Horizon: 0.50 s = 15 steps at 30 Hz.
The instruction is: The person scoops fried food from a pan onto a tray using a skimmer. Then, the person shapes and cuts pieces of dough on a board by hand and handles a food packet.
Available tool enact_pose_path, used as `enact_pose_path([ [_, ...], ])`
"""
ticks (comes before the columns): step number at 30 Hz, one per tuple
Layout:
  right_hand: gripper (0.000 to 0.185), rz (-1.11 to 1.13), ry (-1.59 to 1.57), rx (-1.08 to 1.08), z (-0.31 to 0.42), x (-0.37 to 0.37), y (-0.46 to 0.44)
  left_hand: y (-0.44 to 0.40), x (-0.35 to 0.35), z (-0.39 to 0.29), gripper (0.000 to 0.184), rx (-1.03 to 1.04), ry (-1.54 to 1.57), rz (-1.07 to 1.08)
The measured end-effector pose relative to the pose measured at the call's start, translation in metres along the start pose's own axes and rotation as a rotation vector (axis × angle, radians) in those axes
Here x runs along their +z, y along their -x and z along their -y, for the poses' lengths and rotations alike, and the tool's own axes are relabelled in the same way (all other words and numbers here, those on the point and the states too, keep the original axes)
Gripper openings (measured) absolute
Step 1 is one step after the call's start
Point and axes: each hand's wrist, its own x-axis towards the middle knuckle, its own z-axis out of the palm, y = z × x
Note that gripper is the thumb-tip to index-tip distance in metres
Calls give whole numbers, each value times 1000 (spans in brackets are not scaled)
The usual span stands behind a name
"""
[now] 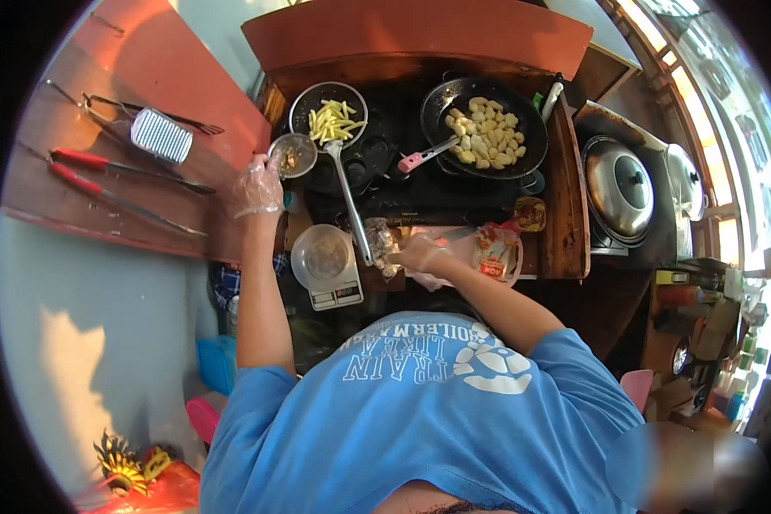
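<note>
My left hand (pixel 259 188), in a clear plastic glove, is closed on the edge of a small round bowl (pixel 292 156) with some brownish bits inside. The bowl is held just beside a strainer (pixel 327 94) of pale cut strips, whose long metal handle (pixel 351 206) points toward me. Also gloved, my right hand (pixel 424 257) reaches to a crumpled clear plastic bag (pixel 385 244) with whitish contents. Its fingers look closed on the bag, though their tips are partly hidden. A kitchen scale (pixel 336 295) carrying a clear plastic bowl (pixel 320 257) stands between my arms.
A black wok (pixel 522 94) of pale chunks sits on the stove, with a pink-handled utensil (pixel 428 154) in it. Food packets (pixel 493 253) lie right of my right hand. Tongs (pixel 128 201) and a grater (pixel 161 135) hang left. A lidded pot (pixel 617 188) stands right.
</note>
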Motion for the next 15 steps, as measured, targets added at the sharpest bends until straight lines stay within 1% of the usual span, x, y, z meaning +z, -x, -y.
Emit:
enact_pose_path([
  [2, 52, 2, -42, -7, 10, 30, -54, 2, 1, 4, 26, 12, 4, 3],
  [4, 52, 8, -92, -14, 29, 29, -63, 3, 1, 6, 25, -15, 18, 50],
  [6, 56, -29, -511, 74, 47, 15, -56, 5, 0, 7, 25, 10, 19, 50],
  [7, 47, 39, -690, 245, 84, -31, -16, 7, 0, 7, 25, 1, 6, 49],
  [8, 47, 36, -698, 241, 74, -16, -37, 7, 0, 8, 25, -11, -10, 48],
  [9, 41, 37, -737, 94, 54, 12, -73, 7, -1, 9, 25, -2, -7, 39],
  [10, 35, 40, -772, -54, 61, 8, -75, 6, -3, 9, 25, -1, -14, 38],
  [11, 25, 53, -1045, 80, 64, 4, -73, 7, -5, 9, 25, -3, 1, 31],
  [12, 25, 56, -1047, 77, 72, -12, -60, 7, -6, 9, 25, -4, 18, 24],
  [14, 21, 136, -1639, 176, 80, -40, -36, 6, -6, 11, 24, 9, 18, 16],
  [15, 24, 87, -1649, 146, 89, -50, -26, 6, -4, 12, 24, 6, -1, 1],
])
